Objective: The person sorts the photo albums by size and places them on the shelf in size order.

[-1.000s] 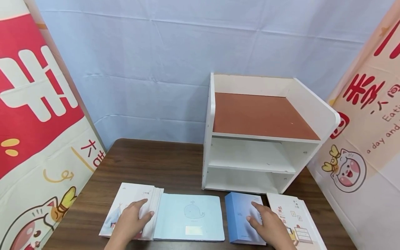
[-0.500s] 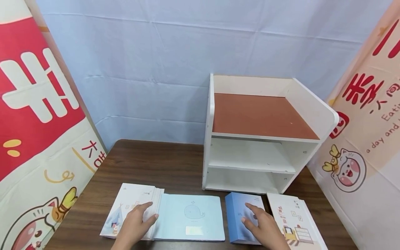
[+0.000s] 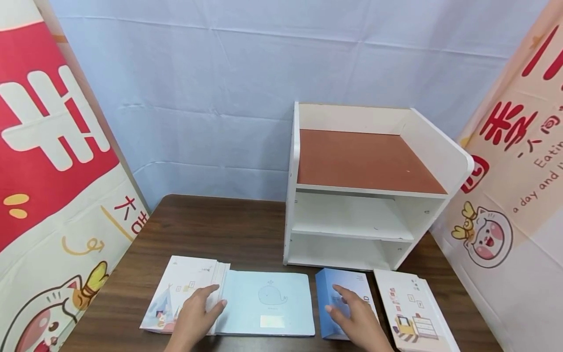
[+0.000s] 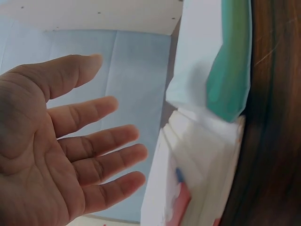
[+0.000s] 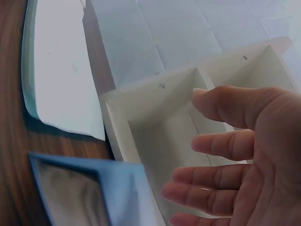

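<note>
My left hand (image 3: 193, 315), fingers spread and relaxed, hovers over the right side of a stack of white illustrated books (image 3: 191, 271). Beside that stack lies a pale blue book (image 3: 242, 303) with a whale drawing. In the left wrist view the palm of my left hand (image 4: 51, 146) holds nothing. My right hand (image 3: 358, 320) hangs above a thick blue book (image 3: 327, 308), which it partly hides. Bare too is the palm of my right hand (image 5: 244, 160) in the right wrist view. White books (image 3: 411, 303) with a printed room scene lie to its right.
A white shelf unit (image 3: 290, 195) with a brown top panel (image 3: 365, 159) stands behind the books on the dark wooden table (image 3: 220, 225). Pale cloth (image 3: 211, 98) hangs at the back. Printed banners flank both sides, the right banner (image 3: 523, 195) close to the shelf.
My left hand has drifted right, towards the whale book. My right hand has shifted left over the blue book, uncovering more of the white books. The books lie as before.
</note>
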A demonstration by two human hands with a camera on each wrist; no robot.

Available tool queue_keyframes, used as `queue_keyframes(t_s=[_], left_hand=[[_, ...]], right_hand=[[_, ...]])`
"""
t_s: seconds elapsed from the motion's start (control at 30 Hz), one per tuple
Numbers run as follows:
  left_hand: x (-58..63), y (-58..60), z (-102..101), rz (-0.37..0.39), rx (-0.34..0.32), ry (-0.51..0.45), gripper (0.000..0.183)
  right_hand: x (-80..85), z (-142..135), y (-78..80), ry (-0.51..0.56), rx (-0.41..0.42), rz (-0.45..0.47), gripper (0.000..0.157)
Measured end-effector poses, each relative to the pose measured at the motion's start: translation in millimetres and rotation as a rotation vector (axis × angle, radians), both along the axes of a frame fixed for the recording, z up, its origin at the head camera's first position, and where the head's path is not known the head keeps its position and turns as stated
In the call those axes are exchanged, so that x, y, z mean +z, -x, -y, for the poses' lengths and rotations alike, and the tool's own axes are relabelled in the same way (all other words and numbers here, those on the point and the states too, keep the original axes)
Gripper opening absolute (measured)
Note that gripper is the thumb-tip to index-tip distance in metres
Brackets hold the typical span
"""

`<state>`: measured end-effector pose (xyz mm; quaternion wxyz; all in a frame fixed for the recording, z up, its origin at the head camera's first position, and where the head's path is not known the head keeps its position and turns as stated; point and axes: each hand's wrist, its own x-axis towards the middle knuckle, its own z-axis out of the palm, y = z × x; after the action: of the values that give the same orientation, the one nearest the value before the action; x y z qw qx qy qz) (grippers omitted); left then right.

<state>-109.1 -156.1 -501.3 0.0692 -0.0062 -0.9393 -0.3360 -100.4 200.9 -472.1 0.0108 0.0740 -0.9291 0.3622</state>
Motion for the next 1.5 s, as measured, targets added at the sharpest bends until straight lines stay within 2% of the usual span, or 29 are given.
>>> queue_keyframes(t_s=[0.27, 0.4, 0.57, 0.77, 1.0, 1.27, 1.5], left_hand=[[-12.3, -3.4, -8.3, -0.023, -0.030, 0.011, 0.039], [-13.5, -1.7, -10.9, -0.030, -0.007, 0.034, 0.038], [-10.8, 3.9, -16.4, 0.053, 0.057, 0.017, 0.039], [-8.3, 7.7, -26.3, 0.170, 0.106, 0.008, 0.049], [-12.3, 6.4, -29.1, 0.210, 0.107, 0.010, 0.061], [-15.7, 3.4, -27.1, 0.253, 0.143, -0.019, 0.067], [-17.0, 3.5, -28.7, 0.275, 0.125, -0.061, 0.070]], right_hand=[[-11.7, 15.8, -1.2, 0.069, 0.040, 0.086, 0.063], [-15.1, 22.2, -1.0, 0.074, 0.041, 0.068, 0.060], [-15.6, 31.9, 2.2, 0.103, 0.002, 0.038, 0.057], [-15.5, 42.6, 6.1, 0.195, -0.081, 0.145, 0.063], [-23.4, 50.8, 6.4, 0.157, -0.083, 0.243, 0.070], [-35.2, 60.2, 3.3, 0.118, -0.048, 0.274, 0.072], [-38.3, 61.1, 4.4, 0.159, -0.055, 0.291, 0.066]])
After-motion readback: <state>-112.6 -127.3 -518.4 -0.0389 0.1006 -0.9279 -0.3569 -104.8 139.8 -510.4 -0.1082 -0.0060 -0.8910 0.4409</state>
